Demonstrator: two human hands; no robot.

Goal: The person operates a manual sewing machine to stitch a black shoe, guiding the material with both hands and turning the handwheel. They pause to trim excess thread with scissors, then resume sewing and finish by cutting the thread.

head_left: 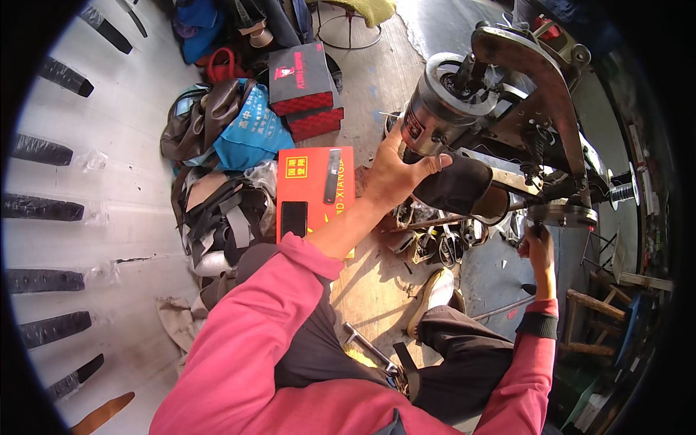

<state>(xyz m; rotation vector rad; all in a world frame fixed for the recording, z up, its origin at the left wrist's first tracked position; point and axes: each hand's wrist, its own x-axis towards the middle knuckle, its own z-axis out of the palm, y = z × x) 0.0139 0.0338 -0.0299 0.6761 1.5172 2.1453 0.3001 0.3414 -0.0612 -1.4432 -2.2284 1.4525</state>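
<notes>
A hand-cranked shoe-stitching machine point(533, 61) stands at the right, with a round metal cylinder point(453, 94) at its near left end. Beneath this cylinder, a dark shoe point(453, 185) sits over the machine's narrow arm, its opening toward the right. My left hand point(399, 174) grips the shoe's left end, thumb laid along the top. Its other fingers are partly hidden behind the shoe and cylinder. Lower right, my right hand point(536, 250) is closed around a dark crank handle point(537, 230) below the machine's wheel point(562, 215).
A red box point(317, 170) left of my forearm carries a black phone point(294, 220) and a metal ruler point(333, 176). Beyond it are stacked black-and-red boxes point(301, 80) and a blue bag point(254, 130). Several shoes point(435, 246) lie under the machine. A wooden stool point(598, 312) stands far right.
</notes>
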